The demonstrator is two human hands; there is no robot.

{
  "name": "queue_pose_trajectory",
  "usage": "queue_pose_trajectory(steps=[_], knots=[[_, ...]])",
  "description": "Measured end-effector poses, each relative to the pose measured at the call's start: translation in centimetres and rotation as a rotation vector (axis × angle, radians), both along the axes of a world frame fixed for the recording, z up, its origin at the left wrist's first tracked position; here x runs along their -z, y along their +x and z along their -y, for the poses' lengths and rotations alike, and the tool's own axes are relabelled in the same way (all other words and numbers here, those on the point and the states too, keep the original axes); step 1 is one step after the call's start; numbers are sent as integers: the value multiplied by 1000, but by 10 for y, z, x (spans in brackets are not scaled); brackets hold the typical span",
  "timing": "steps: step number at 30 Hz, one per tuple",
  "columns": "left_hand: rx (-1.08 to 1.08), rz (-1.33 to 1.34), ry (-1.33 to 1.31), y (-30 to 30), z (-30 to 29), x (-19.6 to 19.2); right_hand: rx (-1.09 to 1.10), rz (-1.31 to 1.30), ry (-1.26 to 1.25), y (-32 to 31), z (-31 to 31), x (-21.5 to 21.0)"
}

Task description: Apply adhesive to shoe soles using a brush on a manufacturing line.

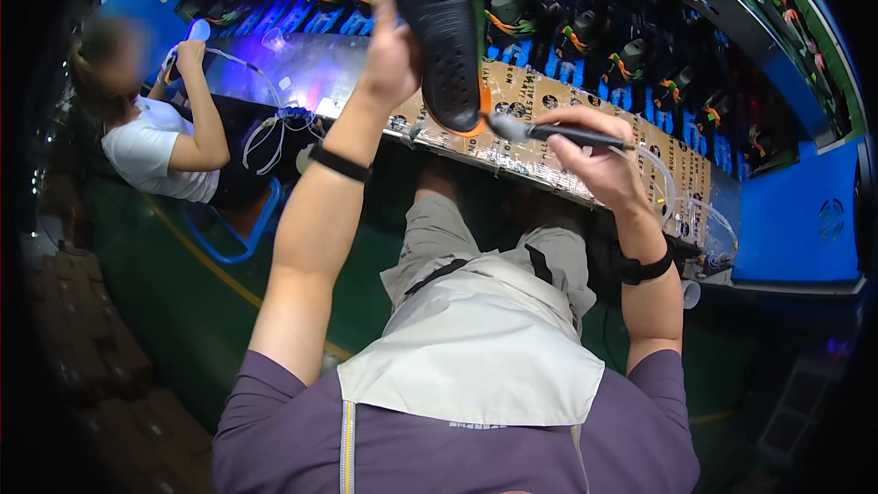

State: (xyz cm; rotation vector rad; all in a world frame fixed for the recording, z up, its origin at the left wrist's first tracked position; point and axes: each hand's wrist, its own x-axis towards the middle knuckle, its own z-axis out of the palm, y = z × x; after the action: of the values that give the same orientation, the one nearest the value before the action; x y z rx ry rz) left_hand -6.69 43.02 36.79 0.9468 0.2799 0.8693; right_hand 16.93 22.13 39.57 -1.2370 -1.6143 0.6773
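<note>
My left hand [391, 59] grips a black shoe [448, 46] by its side, holding it raised and upright over the bench. Small round holes dot the shoe's near end, and an orange edge runs along its right side and bottom. In my right hand [599, 151] is a black-handled brush [585, 135], its pale bristle head pointing left. The bristles meet the shoe's orange edge near the lower right corner. A clear thin hose [666, 178] hangs close to the brush's rear end.
Printed cardboard [549, 165] covers the bench. Behind it, several dark shoes with orange and green trim [578, 35] stand on blue racks. A blue machine panel [796, 220] is at right. At left a co-worker [160, 142] holds a shoe part near a blue stool [242, 229].
</note>
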Motion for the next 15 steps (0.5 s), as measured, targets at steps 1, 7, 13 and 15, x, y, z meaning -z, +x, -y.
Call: queue_pose_trajectory(steps=[1,7,13,15], knots=[[36,202,-129,-12,9,10,91,-114,-97,4,2,7],[412,225,-516,-101,54,132,205,-533,-180,15,-5,64],[387,482,-800,-78,130,156,250,-520,-319,-5,-17,95],[376,477,-790,-62,144,167,265,-442,-385,-16,-25,98]])
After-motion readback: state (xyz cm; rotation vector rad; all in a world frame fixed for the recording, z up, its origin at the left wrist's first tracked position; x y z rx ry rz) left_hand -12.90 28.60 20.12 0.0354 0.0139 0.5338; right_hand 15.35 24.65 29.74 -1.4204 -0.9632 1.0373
